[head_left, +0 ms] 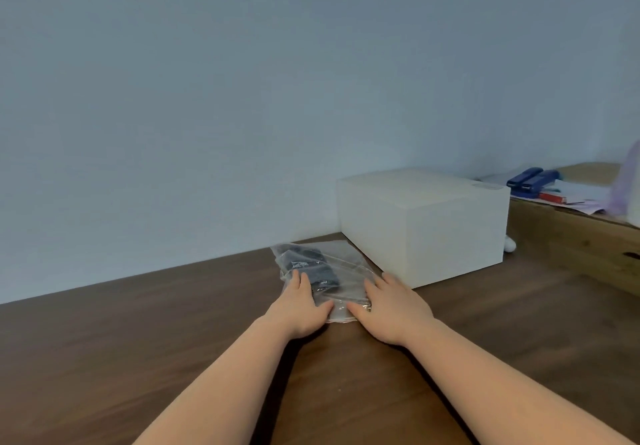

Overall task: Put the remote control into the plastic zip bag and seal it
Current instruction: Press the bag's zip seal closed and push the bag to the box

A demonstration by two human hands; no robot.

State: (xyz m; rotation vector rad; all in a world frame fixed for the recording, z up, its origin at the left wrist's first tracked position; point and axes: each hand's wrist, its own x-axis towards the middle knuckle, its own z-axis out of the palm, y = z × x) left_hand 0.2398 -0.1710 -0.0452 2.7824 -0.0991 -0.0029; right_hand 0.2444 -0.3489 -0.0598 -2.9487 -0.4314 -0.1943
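A clear plastic zip bag (346, 264) lies flat on the dark wooden table (138, 340), just left of a white box. The dark remote control (308, 266) shows through the plastic, inside the bag's far left part. My left hand (298, 309) rests palm down on the bag's near left corner, fingers over the plastic next to the remote. On the near right corner my right hand (391, 309) presses the bag too. Both thumbs point toward each other along the bag's near edge, where the zip strip runs. Whether the strip is closed is unclear.
A white rectangular box (426, 223) stands directly right of the bag, by the wall. Beyond it a lighter wooden cabinet (588, 236) carries blue staplers (530, 179), a red item and papers. A plain grey-blue wall runs behind the table.
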